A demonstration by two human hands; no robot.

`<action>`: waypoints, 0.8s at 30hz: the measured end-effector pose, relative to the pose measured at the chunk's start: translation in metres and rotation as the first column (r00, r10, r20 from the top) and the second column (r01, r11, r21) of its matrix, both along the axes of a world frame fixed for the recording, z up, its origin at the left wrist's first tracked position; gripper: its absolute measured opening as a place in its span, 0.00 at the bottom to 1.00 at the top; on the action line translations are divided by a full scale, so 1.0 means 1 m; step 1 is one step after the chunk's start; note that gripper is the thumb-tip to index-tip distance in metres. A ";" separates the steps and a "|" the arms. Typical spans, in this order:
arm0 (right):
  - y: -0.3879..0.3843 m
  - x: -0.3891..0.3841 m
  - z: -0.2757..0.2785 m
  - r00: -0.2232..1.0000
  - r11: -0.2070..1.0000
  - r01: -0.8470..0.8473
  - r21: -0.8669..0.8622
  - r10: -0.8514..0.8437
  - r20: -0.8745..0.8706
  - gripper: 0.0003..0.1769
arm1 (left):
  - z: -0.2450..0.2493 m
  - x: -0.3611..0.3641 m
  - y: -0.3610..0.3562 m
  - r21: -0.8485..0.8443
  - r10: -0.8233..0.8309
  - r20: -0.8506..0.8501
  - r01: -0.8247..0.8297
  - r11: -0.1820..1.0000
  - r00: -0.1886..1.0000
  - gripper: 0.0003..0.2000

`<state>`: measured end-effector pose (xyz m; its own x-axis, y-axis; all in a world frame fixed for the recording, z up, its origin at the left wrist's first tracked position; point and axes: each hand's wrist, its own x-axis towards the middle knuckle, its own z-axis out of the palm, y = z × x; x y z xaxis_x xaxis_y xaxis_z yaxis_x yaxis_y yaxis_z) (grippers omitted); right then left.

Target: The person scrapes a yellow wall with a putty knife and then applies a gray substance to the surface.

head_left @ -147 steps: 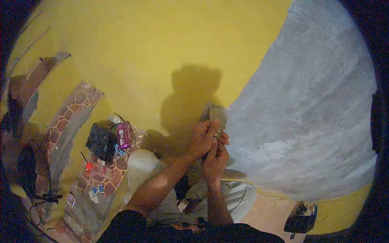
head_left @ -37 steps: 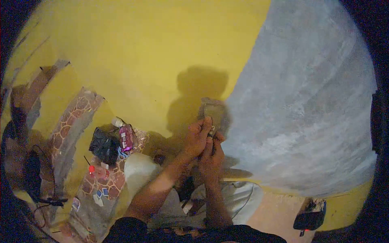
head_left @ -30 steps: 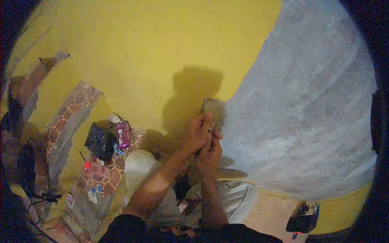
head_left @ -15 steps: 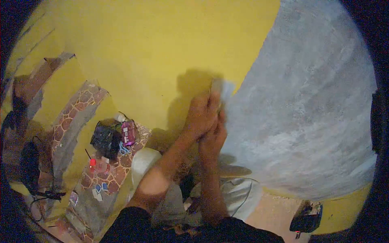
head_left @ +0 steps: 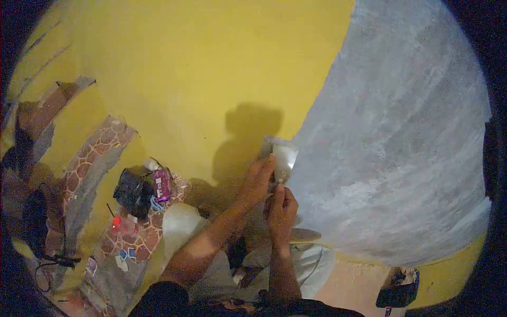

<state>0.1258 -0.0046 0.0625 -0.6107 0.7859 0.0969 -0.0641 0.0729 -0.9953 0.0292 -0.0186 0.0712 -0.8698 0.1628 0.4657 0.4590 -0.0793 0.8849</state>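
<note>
My right hand (head_left: 282, 208) is closed round the lower end of a putty knife (head_left: 285, 157), whose shiny metal blade points up and widens toward its top edge. Close against it on the left, my left hand (head_left: 259, 177) is closed too. It grips a flat grey piece (head_left: 268, 141) that shows only as a narrow strip behind the blade; its kind is hidden by the fingers. Both hands are held in front of the yellow wall (head_left: 211, 63), beside its border with the grey-white coated area (head_left: 391, 132).
On a stone-patterned ledge (head_left: 142, 235) at left lie a black plastic bag (head_left: 132, 191), a purple packet (head_left: 162, 185) and a red-capped bottle (head_left: 124, 226). A black open container (head_left: 397, 290) stands at lower right. A dark cable (head_left: 45, 272) lies at far left.
Both hands have come down, and the right hand has slid lower relative to the left. The putty knife's blade, blurred before, now shows plainly. The view has shifted slightly.
</note>
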 end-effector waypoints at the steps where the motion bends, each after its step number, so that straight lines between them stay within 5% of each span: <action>1: -0.001 0.002 0.002 1.000 1.000 0.000 -0.004 0.000 0.005 0.22 | -0.010 -0.017 0.000 0.095 -0.346 0.170 0.334 0.938 0.923 0.22; 2: -0.002 0.002 0.009 1.000 1.000 -0.013 0.020 0.013 0.000 0.22 | -0.021 -0.028 0.003 0.243 -0.650 0.286 0.603 0.760 0.704 0.20; 4: -0.004 -0.002 0.016 1.000 0.999 -0.024 0.048 0.025 -0.007 0.23 | -0.015 -0.013 0.006 0.321 -0.671 0.301 0.590 0.741 0.678 0.19; 6: -0.009 -0.005 0.017 0.991 0.949 0.131 0.286 -0.118 -0.060 0.24 | -0.005 -0.002 0.002 0.397 -0.690 0.319 0.569 0.720 0.650 0.18; 8: -0.011 -0.005 0.026 0.993 0.963 0.114 0.243 -0.113 -0.021 0.25 | 0.011 -0.002 -0.003 0.443 -0.711 0.404 0.558 0.702 0.575 0.18; 13: -0.004 -0.007 0.028 0.997 0.989 0.066 0.132 -0.071 0.039 0.25 | 0.016 -0.010 0.000 0.437 -0.721 0.409 0.574 0.693 0.559 0.18; 24: 0.004 -0.024 0.093 0.993 0.847 0.081 0.525 -0.114 0.032 0.21 | 0.054 -0.020 0.005 0.428 -0.631 0.346 0.481 0.765 0.695 0.22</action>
<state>0.1013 -0.0009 0.1557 -0.5514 0.6854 0.4756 0.0286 0.5853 -0.8103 0.0088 -0.0137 0.1254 -0.7751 0.6118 0.1579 -0.1923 -0.4664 0.8634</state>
